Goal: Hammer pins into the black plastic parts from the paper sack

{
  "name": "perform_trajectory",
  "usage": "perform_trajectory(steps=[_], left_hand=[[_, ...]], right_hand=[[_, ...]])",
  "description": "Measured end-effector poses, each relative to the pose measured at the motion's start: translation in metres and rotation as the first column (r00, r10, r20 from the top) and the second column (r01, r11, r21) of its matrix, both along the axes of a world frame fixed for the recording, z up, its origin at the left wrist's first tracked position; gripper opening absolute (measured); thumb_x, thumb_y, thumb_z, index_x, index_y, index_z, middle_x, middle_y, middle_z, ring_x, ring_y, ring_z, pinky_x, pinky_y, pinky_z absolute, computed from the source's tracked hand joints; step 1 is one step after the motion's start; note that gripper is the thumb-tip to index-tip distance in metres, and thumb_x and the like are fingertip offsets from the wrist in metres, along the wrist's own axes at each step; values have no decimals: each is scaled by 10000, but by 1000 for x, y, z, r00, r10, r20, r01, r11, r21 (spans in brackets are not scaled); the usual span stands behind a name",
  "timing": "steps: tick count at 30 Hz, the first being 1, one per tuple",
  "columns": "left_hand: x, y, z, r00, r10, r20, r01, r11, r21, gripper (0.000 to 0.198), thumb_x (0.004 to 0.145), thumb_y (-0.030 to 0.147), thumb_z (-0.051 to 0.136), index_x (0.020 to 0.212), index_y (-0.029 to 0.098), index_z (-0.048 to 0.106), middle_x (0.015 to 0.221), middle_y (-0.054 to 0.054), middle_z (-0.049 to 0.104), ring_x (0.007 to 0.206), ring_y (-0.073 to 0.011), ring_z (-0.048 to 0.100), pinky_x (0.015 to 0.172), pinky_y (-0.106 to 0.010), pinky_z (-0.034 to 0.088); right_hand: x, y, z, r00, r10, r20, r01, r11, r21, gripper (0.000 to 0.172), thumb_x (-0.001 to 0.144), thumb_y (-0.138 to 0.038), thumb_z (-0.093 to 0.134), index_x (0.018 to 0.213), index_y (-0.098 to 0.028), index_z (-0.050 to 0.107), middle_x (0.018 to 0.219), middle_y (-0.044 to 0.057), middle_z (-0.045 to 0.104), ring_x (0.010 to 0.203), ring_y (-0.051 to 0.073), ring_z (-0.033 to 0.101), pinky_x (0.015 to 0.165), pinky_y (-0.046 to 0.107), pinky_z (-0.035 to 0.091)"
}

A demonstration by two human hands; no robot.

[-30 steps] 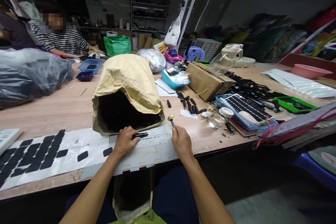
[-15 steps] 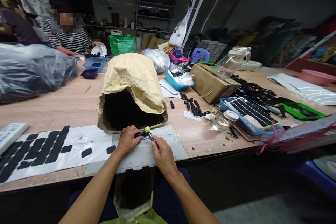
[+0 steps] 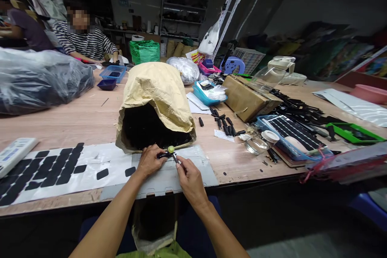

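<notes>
My left hand (image 3: 151,160) is closed on a small black part (image 3: 162,155) at the mouth of the tan paper sack (image 3: 155,82). My right hand (image 3: 190,177) pinches a slim tool with a round yellow-green head (image 3: 171,149). That head is over the black part, close to my left fingertips; whether they touch I cannot tell. Both hands are above a grey plastic sheet (image 3: 204,171) at the table's front edge. The sack lies on its side, its opening facing me, with a dark mass inside.
At left, a white sheet (image 3: 116,161) carries rows of black rounded pads (image 3: 102,173). Black handle-like pieces (image 3: 223,123), a cardboard box (image 3: 246,96), a blue basket (image 3: 290,145) and a green tray (image 3: 355,132) occupy the right. A co-worker in stripes (image 3: 86,42) sits across the table.
The whole view has shifted slightly, with the table things a little further right. Both hands keep their hold near the sack's mouth. The co-worker's body and hand have moved a little.
</notes>
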State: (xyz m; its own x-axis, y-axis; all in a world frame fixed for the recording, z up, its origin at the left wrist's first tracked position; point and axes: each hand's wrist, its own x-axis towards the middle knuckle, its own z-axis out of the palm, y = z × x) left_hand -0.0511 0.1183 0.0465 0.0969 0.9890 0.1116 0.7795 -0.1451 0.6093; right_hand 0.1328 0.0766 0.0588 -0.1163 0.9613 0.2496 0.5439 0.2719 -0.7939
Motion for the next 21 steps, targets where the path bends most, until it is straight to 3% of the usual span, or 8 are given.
perform_trajectory(steps=[4, 6, 8, 13, 21], left_hand=[[0, 0, 0, 1000, 4, -4, -4, 1000, -9, 156, 773, 319, 686, 914, 260, 715, 892, -2, 648, 913, -210, 568, 833, -368, 362], [0, 0, 1, 1000, -2, 3, 2, 1000, -10, 145, 779, 324, 681, 904, 256, 709, 898, -4, 644, 922, -214, 566, 838, -370, 362], [0, 0, 1, 1000, -5, 3, 5, 1000, -10, 139, 786, 327, 671, 901, 256, 705, 906, -6, 644, 930, -217, 563, 846, -371, 363], [0, -2, 2, 1000, -9, -20, 8, 1000, -24, 131, 796, 316, 655, 907, 258, 693, 896, -5, 635, 914, -211, 556, 853, -377, 361], [-1, -5, 9, 998, -67, -3, 67, 995, 72, 160, 869, 348, 580, 943, 235, 667, 916, -29, 638, 888, -213, 562, 824, -368, 389]], right_hand=[[32, 20, 4, 959, -269, 88, 268, 963, 28, 337, 910, -305, 460, 1160, -185, 653, 1025, 76, 655, 888, 181, 603, 784, 286, 474], [48, 35, 3, 870, -427, 246, 436, 900, 20, 338, 899, -278, 473, 1177, -206, 653, 1027, 66, 640, 874, 183, 595, 743, 283, 445], [60, 51, 1, 780, -481, 401, 529, 848, -11, 355, 900, -236, 472, 1209, -219, 646, 1033, 69, 621, 879, 182, 590, 704, 275, 415], [65, 83, -10, 662, -456, 594, 571, 821, -5, 367, 910, -210, 476, 1244, -256, 620, 1052, 82, 589, 964, 206, 569, 700, 282, 388], [54, 98, -27, 527, -472, 707, 486, 850, 204, 324, 940, -190, 384, 1204, -142, 565, 1039, 125, 578, 954, 245, 551, 698, 312, 399]])
